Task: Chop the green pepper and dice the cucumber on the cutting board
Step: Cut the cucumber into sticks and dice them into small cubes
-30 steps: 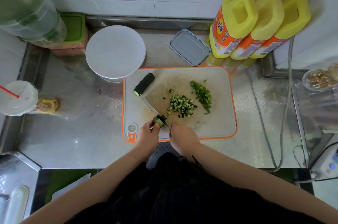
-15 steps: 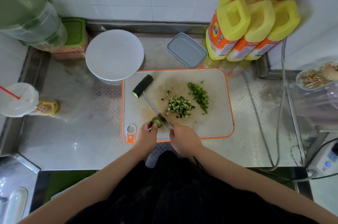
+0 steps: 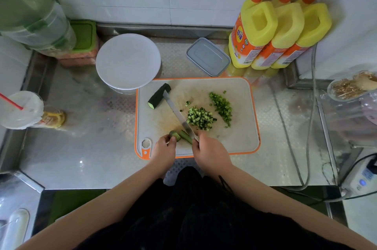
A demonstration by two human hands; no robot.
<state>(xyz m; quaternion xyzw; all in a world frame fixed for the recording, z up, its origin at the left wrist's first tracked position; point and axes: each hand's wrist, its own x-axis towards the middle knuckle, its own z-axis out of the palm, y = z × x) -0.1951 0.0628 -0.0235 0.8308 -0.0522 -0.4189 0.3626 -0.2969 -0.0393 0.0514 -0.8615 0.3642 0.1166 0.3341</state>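
- The orange-rimmed cutting board (image 3: 242,143) lay on the steel counter (image 3: 85,147).
- My right hand (image 3: 211,152) gripped the knife (image 3: 179,116), blade slanting across the board.
- My left hand (image 3: 164,148) pinched a short cucumber piece (image 3: 180,135) at the board's near edge, beside the blade.
- A larger cucumber chunk (image 3: 159,96) lay at the far-left corner.
- Diced cucumber (image 3: 200,118) sat mid-board, chopped green pepper (image 3: 221,107) just right of it.

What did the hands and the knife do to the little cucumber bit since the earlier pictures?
The cucumber piece under the left hand now lies split open, with strips beside the knife. The right hand still grips the knife, and the left hand still pinches the piece. The diced cucumber pile, chopped pepper pile and uncut cucumber chunk stayed put on the cutting board.
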